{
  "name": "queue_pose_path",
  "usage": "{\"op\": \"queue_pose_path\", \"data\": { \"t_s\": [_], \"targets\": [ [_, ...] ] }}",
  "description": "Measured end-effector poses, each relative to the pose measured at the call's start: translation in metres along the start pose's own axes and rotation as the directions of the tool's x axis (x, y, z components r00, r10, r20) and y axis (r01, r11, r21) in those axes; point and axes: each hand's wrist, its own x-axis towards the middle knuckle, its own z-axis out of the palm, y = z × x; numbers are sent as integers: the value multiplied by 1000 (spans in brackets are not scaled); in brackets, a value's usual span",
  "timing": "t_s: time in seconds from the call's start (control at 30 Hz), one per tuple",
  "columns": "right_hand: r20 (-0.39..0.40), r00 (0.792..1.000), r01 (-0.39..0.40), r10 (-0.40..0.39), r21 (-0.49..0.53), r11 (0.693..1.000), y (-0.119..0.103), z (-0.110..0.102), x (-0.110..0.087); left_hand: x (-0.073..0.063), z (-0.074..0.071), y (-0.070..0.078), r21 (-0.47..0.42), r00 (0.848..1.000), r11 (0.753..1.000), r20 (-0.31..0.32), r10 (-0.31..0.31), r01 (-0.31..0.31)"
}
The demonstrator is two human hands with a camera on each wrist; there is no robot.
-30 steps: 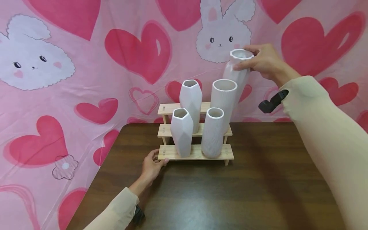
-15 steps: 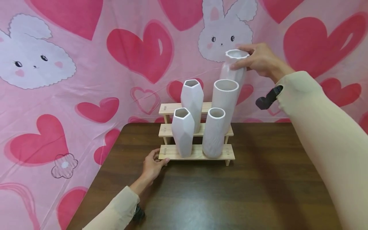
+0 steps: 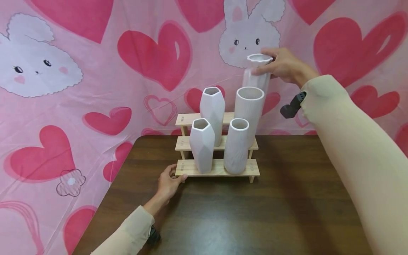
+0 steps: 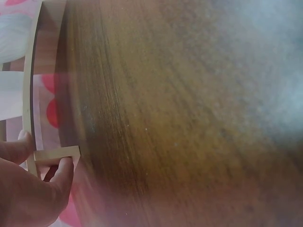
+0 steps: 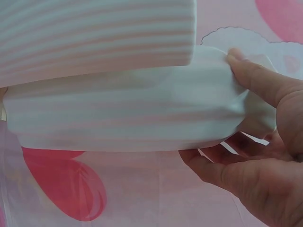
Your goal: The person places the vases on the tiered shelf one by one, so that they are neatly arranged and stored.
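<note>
My right hand (image 3: 282, 65) grips a tall white vase with a wavy rim (image 3: 256, 78) near its neck, at the top step's right end. In the right wrist view this ribbed vase (image 5: 123, 111) shows behind another vase, thumb on one side and fingers on the other. Its base is mostly hidden by the wide ribbed vase (image 3: 249, 109) on the middle step. My left hand (image 3: 168, 184) holds the left end of the bottom step of the wooden three-step stand (image 3: 220, 168). The left wrist view shows its fingers around a stand leg (image 4: 57, 153).
A faceted white vase (image 3: 212, 113) stands on the middle step at left. Below it, the bottom step bears another faceted vase (image 3: 202, 147) and a textured round vase (image 3: 236, 147). The dark wooden table (image 3: 223, 216) meets a pink heart-patterned cloth (image 3: 105, 88) behind.
My right hand has moved left with the wavy-rimmed vase, bringing it behind the wide ribbed vase. The left hand has stayed on the stand.
</note>
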Motion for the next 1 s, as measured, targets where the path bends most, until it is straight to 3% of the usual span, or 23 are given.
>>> {"op": "queue_pose_path", "data": {
  "t_s": [1.0],
  "targets": [
    [-16, 999, 51, -51, 12, 999, -4, 8, -3, -5, 4, 1, -7, 1000, 1000, 15, 0, 0]
  ]
}}
